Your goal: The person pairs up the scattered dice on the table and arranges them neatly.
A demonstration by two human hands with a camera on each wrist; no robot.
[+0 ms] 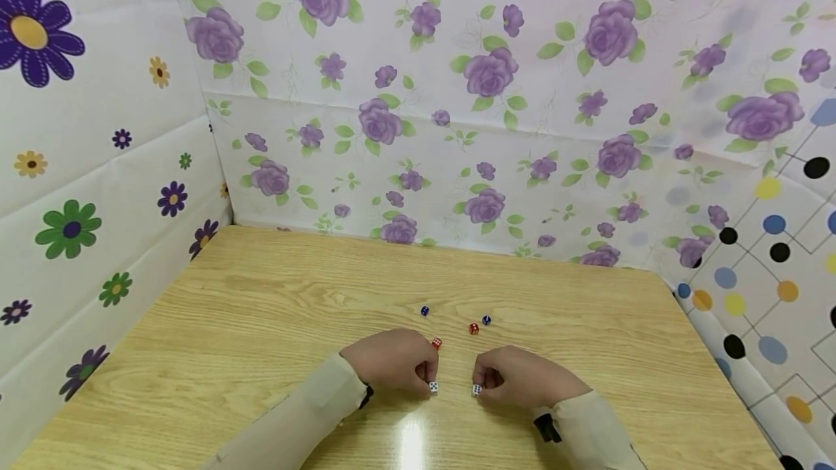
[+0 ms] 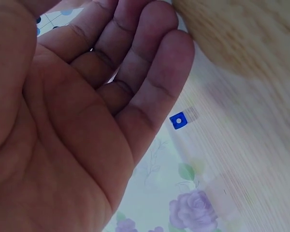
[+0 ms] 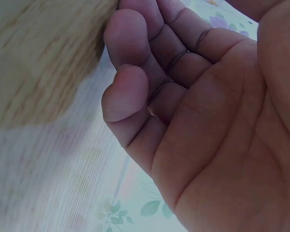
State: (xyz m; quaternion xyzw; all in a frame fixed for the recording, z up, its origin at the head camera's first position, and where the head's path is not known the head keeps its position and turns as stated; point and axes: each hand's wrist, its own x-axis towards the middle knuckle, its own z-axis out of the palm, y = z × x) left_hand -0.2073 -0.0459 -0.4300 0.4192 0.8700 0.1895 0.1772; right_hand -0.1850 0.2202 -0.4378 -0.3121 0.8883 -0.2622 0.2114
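In the head view my left hand pinches a white die with dark pips between thumb and forefinger, low over the wooden table. Facing it, my right hand pinches a second white die the same way, a short gap apart. A red die lies just beyond the left hand's knuckles, and another red die sits past the right hand. The wrist views show each palm with curled fingers; the white dice are hidden there. A blue die shows beyond the fingers in the left wrist view.
Farther back on the wooden table lie two blue dice, one left and one beside the farther red die. A floral cloth hangs behind the table, with patterned cloths at both sides.
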